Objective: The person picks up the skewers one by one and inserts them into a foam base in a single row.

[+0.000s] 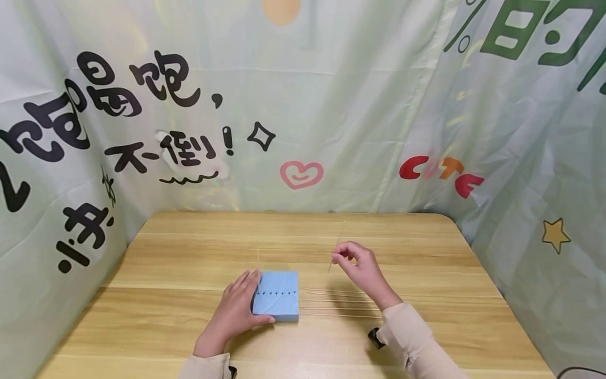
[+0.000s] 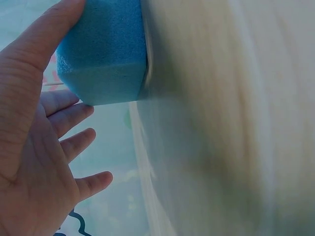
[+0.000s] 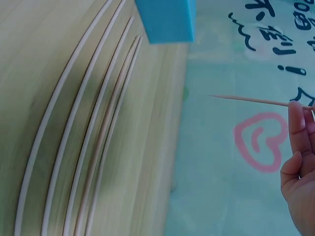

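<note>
A blue foam block (image 1: 279,305) lies on the wooden table, with a row of small dark holes across its top. My left hand (image 1: 236,303) holds it from the left side, thumb at the near face and fingers at the far left corner. A thin skewer (image 1: 258,263) stands upright at the left end of the row, beside the left fingers. Right of the block and raised over the table, my right hand (image 1: 362,266) pinches another skewer (image 3: 251,100) between thumb and fingertips. Its pointed end is bare and slants downward in the head view.
Several loose skewers (image 1: 341,300) lie roughly parallel on the table (image 1: 199,247), right of the block and below the right forearm. A printed cloth curtain (image 1: 331,116) closes off the back and both sides of the table.
</note>
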Demonstrator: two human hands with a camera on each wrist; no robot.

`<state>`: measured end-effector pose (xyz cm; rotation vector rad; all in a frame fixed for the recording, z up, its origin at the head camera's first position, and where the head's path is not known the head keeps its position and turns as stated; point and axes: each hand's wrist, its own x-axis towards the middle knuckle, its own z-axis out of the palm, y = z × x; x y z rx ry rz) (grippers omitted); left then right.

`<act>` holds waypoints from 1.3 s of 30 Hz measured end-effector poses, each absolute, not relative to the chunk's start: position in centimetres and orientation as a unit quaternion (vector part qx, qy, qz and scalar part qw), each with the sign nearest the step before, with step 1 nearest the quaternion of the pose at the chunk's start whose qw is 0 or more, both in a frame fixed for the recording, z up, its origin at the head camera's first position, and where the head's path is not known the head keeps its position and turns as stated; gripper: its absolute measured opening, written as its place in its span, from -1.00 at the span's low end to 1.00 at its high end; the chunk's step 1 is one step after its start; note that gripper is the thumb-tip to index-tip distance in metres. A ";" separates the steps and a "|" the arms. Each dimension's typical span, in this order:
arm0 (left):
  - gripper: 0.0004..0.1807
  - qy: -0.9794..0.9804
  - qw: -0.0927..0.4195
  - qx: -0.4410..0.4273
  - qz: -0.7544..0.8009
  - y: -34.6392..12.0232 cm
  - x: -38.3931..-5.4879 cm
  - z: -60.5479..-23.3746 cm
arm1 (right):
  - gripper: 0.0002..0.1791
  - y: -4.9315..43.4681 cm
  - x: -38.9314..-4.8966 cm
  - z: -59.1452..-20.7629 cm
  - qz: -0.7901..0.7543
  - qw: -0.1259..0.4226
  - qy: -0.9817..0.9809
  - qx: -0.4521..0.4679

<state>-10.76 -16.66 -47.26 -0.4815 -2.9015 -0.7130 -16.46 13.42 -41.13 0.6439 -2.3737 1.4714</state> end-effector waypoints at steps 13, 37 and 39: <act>0.27 -0.958 0.057 -0.156 -0.235 -16.7 -10.9 -47.4 | -0.95 7.7 -16.3 -40.5 0.508 0.111 -0.803 0.292; 0.23 -0.956 0.049 -0.155 -0.244 -17.0 -10.9 -47.5 | -0.93 1.4 -15.5 -41.5 0.529 0.046 -0.784 0.322; 0.23 -0.956 0.048 -0.156 -0.245 -16.9 -10.9 -47.4 | -0.93 1.2 -15.4 -41.6 0.528 0.044 -0.785 0.322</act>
